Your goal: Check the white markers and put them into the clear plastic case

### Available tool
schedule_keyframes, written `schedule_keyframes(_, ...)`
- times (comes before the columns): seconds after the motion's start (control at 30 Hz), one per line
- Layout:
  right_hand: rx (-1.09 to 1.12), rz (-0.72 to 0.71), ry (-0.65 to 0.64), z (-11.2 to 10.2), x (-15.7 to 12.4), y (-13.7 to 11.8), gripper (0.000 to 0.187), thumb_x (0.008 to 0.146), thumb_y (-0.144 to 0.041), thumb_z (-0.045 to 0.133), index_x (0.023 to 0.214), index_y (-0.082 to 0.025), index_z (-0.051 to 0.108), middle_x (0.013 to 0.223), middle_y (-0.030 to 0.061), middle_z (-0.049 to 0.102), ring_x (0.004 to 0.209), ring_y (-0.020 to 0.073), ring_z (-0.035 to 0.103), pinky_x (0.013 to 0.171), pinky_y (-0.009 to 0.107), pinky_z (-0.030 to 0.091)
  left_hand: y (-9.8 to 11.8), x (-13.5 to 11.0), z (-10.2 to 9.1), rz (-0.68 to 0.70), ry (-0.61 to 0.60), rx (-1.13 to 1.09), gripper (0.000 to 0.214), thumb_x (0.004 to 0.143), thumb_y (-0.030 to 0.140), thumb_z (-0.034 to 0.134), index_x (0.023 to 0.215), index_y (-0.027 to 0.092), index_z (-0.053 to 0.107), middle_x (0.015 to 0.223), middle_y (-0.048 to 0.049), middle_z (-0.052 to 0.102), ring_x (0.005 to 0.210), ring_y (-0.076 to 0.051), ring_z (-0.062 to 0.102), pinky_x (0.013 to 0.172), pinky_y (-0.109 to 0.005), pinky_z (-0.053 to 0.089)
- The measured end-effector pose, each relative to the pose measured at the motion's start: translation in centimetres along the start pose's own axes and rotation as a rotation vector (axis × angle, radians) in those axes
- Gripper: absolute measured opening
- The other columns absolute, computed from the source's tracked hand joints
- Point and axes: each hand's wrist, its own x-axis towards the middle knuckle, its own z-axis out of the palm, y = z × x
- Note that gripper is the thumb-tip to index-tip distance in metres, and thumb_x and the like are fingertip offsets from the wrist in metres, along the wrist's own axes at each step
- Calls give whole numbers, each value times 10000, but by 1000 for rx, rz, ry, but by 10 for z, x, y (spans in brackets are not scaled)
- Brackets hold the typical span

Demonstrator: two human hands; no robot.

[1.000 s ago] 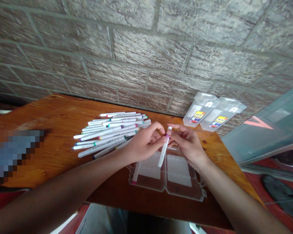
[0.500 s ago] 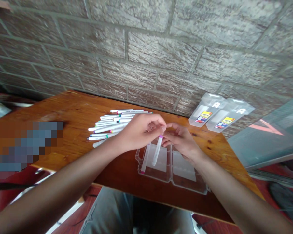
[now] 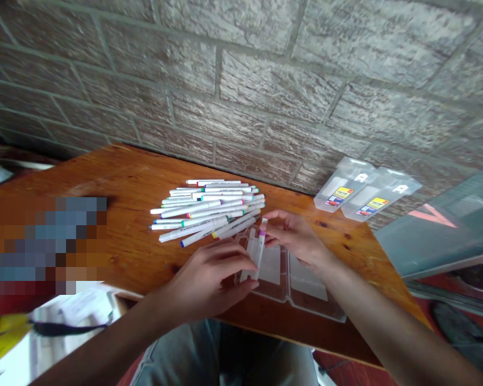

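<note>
A white marker with a purple band (image 3: pixel 260 247) slants over the left half of an open clear plastic case (image 3: pixel 286 298). My right hand (image 3: pixel 295 236) pinches it near its upper, capped end. Around the marker's lower end, my left hand (image 3: pixel 215 276) curves with thumb and fingertips apart; whether they touch it is unclear. Another white marker (image 3: pixel 250 241) lies along the case's left side, partly hidden by my left fingers. Just beyond, a loose pile of white markers (image 3: pixel 209 206) with coloured ends spreads over the wooden table (image 3: pixel 132 214).
Two clear plastic boxes (image 3: pixel 340 187) with yellow labels stand at the back right, against the brick wall (image 3: pixel 249 91). A glass panel (image 3: pixel 454 203) borders the table's right side. The table's front edge is just above my legs (image 3: pixel 185 354).
My left hand has let go of the marker's upper end and moved down and left to its lower end. My right hand now grips near the cap. More of the pile is visible.
</note>
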Motion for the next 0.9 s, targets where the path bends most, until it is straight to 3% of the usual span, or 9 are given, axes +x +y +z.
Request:
schedule_keyframes(0.2, -53, -4, -18, 2, 4, 3, 414, 708, -404, 894, 962, -188, 647, 686, -14, 740, 547, 119, 671, 519, 233, 555, -6, -18, 8, 109, -67, 115, 161, 919, 224, 727, 1075, 186, 716, 1031, -53, 738, 955, -203, 646, 922, -364, 524)
schedule_keyframes(0.43, -181, -35, -15, 5, 2, 1, 381, 711, -441, 869, 886, -157, 686, 653, -27, 680, 463, 70, 516, 391, 193, 353, -5, -17, 12, 124, -116, 252, 106, 969, 222, 659, 1049, 191, 720, 1012, -55, 748, 950, -196, 646, 906, -349, 548)
schedule_keyframes(0.7, -399, -63, -39, -1, 0, 4, 279, 809, -401, 791, 940, -156, 799, 745, 24, 731, 560, 116, 564, 474, 230, 422, -4, -15, 13, 166, -94, 305, 114, 978, 201, 644, 1048, 189, 732, 1046, -68, 767, 925, -182, 648, 834, -308, 587)
schedule_keyframes(0.9, -574, -106, -14, -5, -2, 5, 232, 846, -386, 769, 969, -199, 829, 753, 19, 750, 593, 123, 590, 497, 228, 387, -3, -15, 13, 175, -80, 288, 114, 979, 191, 647, 1046, 178, 738, 1052, -52, 785, 914, -188, 656, 822, -325, 593)
